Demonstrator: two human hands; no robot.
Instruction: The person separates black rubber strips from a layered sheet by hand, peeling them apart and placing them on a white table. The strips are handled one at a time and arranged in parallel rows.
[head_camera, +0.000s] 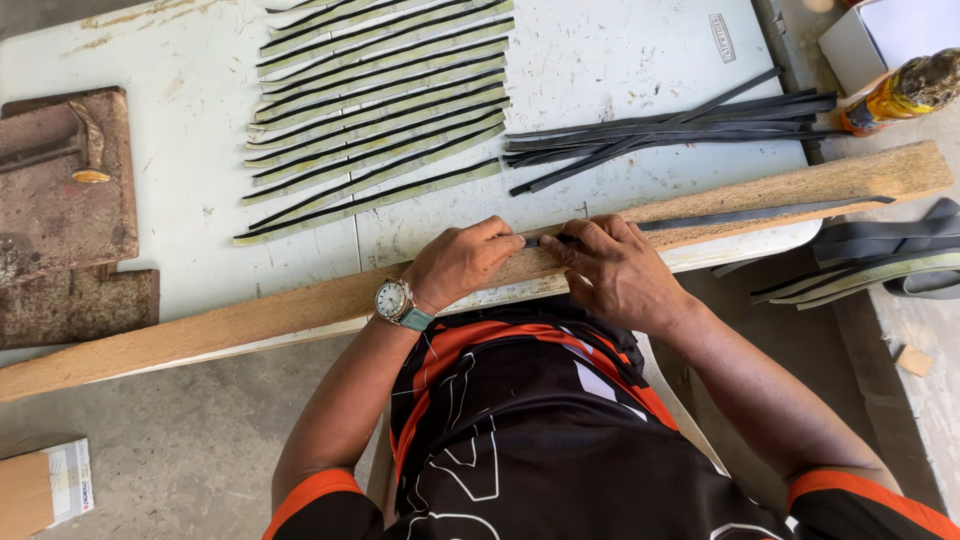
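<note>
A small, rough workshop seen from above. A scuffed white folding table stands on a bare grey concrete floor. A long raw wooden plank lies across the table's near edge. Rows of cut pale green strips with black edges are laid out side by side, with a loose bundle of thin black rubber strips next to them. At the left, a worn metal hammer rests on a rusty brown iron slab. An amber bottle of liquid stands at the right.
</note>
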